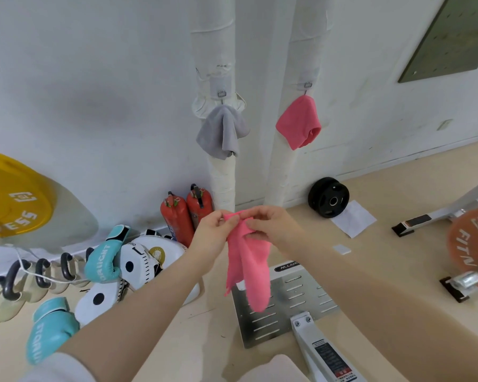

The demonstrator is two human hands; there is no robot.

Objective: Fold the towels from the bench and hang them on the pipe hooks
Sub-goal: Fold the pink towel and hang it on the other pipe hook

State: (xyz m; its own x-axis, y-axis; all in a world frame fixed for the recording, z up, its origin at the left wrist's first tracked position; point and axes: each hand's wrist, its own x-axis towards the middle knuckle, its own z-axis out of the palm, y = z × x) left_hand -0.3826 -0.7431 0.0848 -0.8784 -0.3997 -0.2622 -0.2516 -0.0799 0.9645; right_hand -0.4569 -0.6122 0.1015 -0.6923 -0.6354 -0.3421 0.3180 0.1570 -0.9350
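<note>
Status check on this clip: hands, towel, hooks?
Left hand and right hand both pinch the pink towel at its top edge; it hangs unfolded. Grey towel and second pink towel already hung. Nothing blocking.

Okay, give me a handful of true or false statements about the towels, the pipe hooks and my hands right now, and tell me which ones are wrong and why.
1. A grey towel hangs from the hook on the left pipe. True.
2. The hook on the right pipe is bare. False: a pink towel hangs from it.
3. Both hands hold a second pink towel by its top edge. True: left hand and right hand pinch it.
4. The held towel lies flat on the floor. False: it dangles in the air.
5. Two red fire extinguishers stand by the left pipe. True.
</note>
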